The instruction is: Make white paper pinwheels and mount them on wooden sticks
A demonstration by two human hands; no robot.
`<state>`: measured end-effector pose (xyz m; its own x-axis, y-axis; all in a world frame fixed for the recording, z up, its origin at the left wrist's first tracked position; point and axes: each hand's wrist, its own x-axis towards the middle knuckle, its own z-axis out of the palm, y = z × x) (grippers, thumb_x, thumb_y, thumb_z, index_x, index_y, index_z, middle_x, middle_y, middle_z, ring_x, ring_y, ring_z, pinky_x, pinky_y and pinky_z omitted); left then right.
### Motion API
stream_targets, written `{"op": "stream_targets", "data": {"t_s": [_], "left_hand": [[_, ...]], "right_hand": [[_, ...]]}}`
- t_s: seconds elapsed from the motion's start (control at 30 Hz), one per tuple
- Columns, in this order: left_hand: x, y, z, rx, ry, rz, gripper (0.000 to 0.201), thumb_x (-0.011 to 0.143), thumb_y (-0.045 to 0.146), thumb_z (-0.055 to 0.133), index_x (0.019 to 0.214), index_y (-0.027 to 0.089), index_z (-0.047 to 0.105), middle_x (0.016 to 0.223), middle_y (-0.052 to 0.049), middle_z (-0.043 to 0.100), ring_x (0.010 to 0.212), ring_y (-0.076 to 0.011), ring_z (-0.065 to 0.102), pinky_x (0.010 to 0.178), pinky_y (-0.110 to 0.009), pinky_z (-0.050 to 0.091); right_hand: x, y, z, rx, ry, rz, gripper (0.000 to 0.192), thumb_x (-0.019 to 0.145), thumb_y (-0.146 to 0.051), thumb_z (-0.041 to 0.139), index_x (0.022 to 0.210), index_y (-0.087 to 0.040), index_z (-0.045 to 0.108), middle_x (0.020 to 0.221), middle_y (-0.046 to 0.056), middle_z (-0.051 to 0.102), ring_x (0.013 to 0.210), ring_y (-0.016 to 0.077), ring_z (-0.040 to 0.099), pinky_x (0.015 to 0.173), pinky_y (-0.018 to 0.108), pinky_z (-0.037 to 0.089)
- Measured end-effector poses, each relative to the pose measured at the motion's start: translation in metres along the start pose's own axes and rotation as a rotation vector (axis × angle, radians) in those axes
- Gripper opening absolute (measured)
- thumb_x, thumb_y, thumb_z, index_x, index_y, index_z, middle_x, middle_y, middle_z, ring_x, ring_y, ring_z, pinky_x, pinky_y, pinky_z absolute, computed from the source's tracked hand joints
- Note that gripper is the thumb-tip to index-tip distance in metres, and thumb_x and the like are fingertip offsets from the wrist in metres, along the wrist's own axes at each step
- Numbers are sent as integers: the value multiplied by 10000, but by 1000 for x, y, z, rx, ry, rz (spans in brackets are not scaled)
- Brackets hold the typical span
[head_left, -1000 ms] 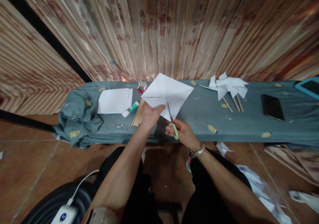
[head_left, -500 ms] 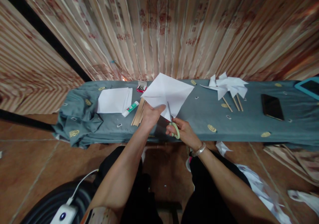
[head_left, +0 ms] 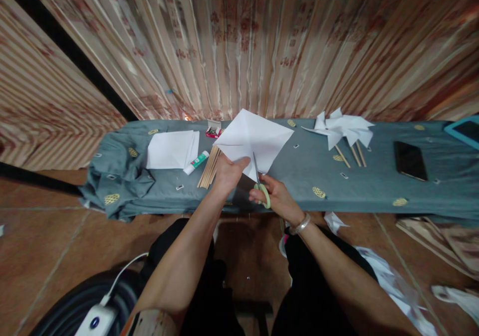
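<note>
White, square paper sheet (head_left: 262, 134), faintly creased and slit at its left corner, lies diamond-wise above the grey-green cloth-covered table (head_left: 292, 189). The left hand's (head_left: 227, 174) grip pinches it, fingertips hidden beneath; the right hand's (head_left: 280, 197) curls round pale-green-handled metal scissors (head_left: 267, 196), tips indistinct.

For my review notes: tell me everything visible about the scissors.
The scissors have pale green, plastic-looking handles and slim, grey, metallic-looking blades. The right hand grips the handles, partly covering them. They show against the near part of the grey-green cloth, blades pointing away from the person and reaching into the white paper sheet from its near side. How far the blades stand open is too fine to tell.
</note>
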<state>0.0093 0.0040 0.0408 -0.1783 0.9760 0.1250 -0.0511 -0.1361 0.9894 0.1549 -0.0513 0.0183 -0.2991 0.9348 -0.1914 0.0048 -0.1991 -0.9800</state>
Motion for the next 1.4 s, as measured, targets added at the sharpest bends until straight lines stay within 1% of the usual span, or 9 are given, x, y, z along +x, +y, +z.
{"op": "stream_targets", "data": {"t_s": [0.07,0.3,0.47,0.73,0.83,0.93,1.2,1.4], "left_hand": [[0,0,0,-14,5,-2,281,592,205,713,863,140,686,857,-59,732,769,-204,662,768,-314,522],[1,-1,0,5,14,-17,255,582,218,721,822,142,678,801,-46,715,715,-197,644,729,-310,518],[2,0,0,13,33,-12,278,572,207,717,841,149,682,857,-57,717,773,-209,648,740,-310,516],[-1,3,0,-19,17,-3,265,590,201,709,847,143,680,858,-56,719,764,-199,650,764,-312,514],[-3,4,0,-7,6,-14,251,595,197,706,838,140,679,840,-55,722,739,-195,649,743,-307,517],[-4,5,0,14,-2,-20,227,601,204,703,816,138,675,819,-52,721,728,-194,647,720,-301,516],[-3,5,1,-5,-10,-19,258,597,212,700,843,138,671,836,-50,724,738,-191,648,727,-297,514],[-4,5,0,-2,-9,-17,242,602,216,700,829,136,673,828,-55,720,733,-193,646,723,-301,511]], "right_hand": [[0,-1,0,-3,3,-2,525,626,-486,816,992,-200,571,666,-31,676,563,106,589,538,233,454],[0,-1,2,10,23,13,504,622,-502,812,940,-201,563,645,-32,676,538,98,580,542,239,471],[2,1,3,39,27,23,503,610,-506,817,921,-204,561,638,-38,661,555,99,594,535,228,471],[2,3,3,9,45,0,509,636,-548,790,931,-199,566,630,-29,662,529,102,573,523,239,460],[2,2,2,11,47,-2,513,637,-545,791,938,-198,561,627,-28,668,531,103,573,524,240,460],[2,0,2,13,50,7,515,628,-539,801,926,-192,566,625,-24,673,527,103,572,520,241,457],[1,-3,2,19,67,35,568,584,-561,814,926,-182,565,591,-28,666,500,92,551,495,230,428],[2,-2,3,34,76,29,550,587,-560,815,906,-185,570,576,-37,651,488,90,546,483,230,424]]}}
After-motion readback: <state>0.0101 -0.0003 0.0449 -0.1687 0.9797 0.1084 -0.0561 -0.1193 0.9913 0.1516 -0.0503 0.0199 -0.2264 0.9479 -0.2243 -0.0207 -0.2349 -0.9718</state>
